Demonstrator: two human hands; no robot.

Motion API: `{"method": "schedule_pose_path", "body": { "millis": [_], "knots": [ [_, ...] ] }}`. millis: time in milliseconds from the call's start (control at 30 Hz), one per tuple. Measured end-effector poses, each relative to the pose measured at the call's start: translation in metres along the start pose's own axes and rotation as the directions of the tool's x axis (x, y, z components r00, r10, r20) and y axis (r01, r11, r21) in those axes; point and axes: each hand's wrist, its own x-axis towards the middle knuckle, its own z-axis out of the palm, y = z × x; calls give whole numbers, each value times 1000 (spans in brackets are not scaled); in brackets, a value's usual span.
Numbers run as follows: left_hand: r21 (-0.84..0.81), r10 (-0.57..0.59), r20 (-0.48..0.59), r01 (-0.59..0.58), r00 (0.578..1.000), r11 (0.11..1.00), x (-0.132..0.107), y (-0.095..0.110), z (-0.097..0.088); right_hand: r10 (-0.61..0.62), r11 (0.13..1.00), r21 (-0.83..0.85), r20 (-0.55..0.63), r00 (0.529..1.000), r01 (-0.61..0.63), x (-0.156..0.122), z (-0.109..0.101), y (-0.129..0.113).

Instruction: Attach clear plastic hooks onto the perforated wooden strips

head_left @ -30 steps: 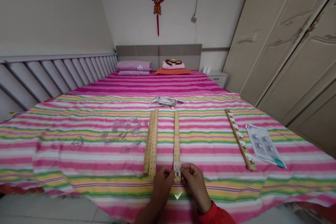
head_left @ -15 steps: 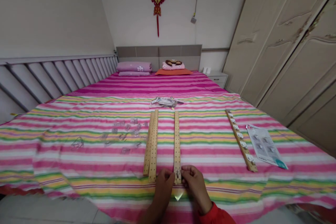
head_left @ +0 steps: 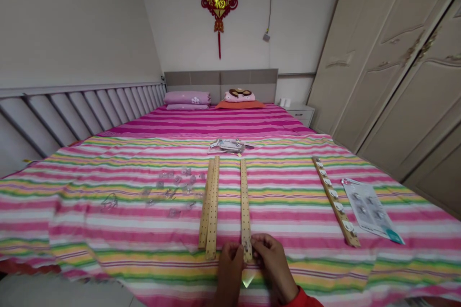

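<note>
On the striped bedspread (head_left: 108,235), the left hand (head_left: 229,268) and right hand (head_left: 273,261) sit either side of a perforated wooden strip's (head_left: 245,201) near end, fingertips pinching a small clear clip (head_left: 247,248) there. Two wooden strips (head_left: 209,206) lie just left.

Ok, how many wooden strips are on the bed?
4. The left strip and the next strip lie side by side; the third strip sits between the left hand and right hand; the knobbed strip lies far right.
</note>
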Motion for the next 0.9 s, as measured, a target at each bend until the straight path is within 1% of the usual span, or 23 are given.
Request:
{"method": "schedule_pose_path", "body": {
  "millis": [133, 200, 333, 467, 567, 667, 733, 800, 867, 900],
  "knots": [
    [57, 59, 3, -59, 998, 997, -3, -1, 2, -20, 1000, -12, -13, 1000, 20, 0, -3, -2],
    [68, 67, -4, -67, 998, 995, -5, -1, 2, -21, 1000, -4, -17, 1000, 21, -1, -5, -1],
    [74, 82, -22, -81, 996, 994, -9, 3, 5, 15, 1000, 13, -6, 1000, -15, 1, -7, 1],
    [73, 99, -46, -96, 994, 993, -7, 7, 8, -6, 997, 72, 22, 1000, 4, 7, -6, 5],
    [59, 87, -54, -84, 995, 995, -3, 5, 9, -15, 996, 91, 30, 999, 12, 12, -6, 9],
    [18, 43, -21, -42, 999, 999, -1, 2, 8, -4, 997, 74, 11, 1000, 3, 12, -8, 11],
    [-27, -12, 15, 12, 1000, 1000, -4, 0, 5, 10, 999, 48, 2, 1000, -10, 10, -10, 12],
    [-39, -62, 49, 64, 997, 997, -11, 0, -1, 27, 999, 23, -7, 1000, -26, 7, -13, 11],
    [11, -72, 92, 71, 993, 997, -17, 2, -12, 29, 1000, 4, -22, 999, -29, 4, -18, 9],
    [53, -55, 112, 50, 992, 997, -19, 5, -20, 22, 1000, -3, -33, 999, -22, 2, -20, 7]
  ]
}}
